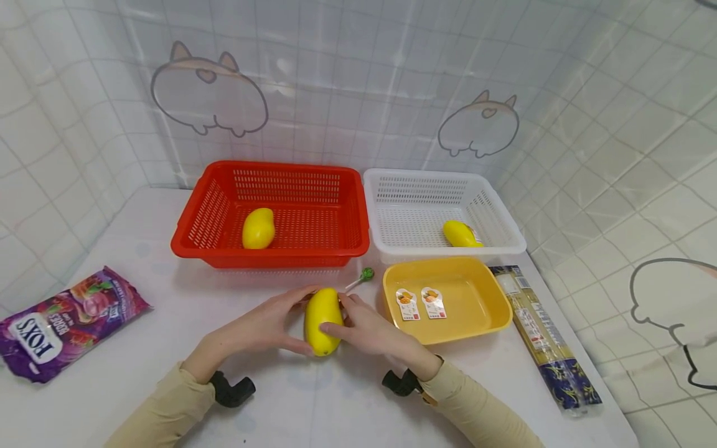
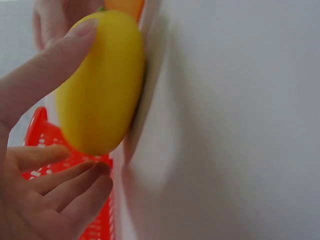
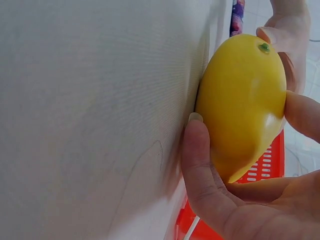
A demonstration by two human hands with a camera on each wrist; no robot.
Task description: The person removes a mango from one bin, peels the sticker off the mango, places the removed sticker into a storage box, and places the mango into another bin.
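Observation:
A yellow mango (image 1: 322, 306) lies on the white table between both hands. My left hand (image 1: 260, 325) spans its left side, thumb at the near end and fingertips at the far end. In the left wrist view that thumb presses the mango (image 2: 107, 90) near its green stem spot, the other fingers spread around the opposite end. My right hand (image 1: 366, 326) grips the right side, with the thumb laid over the top. The right wrist view has the mango (image 3: 245, 95) between that hand's thumb and a finger low by the table.
Behind are a red basket (image 1: 280, 254) holding a mango (image 1: 259, 229) and a white basket (image 1: 386, 247) holding a labelled mango (image 1: 459, 234). A yellow tray (image 1: 470, 305) contains two stickers (image 1: 407, 305). Around them lie a green lollipop (image 1: 366, 274), a purple Fox's bag (image 1: 73, 323) and a gold-blue packet (image 1: 543, 339).

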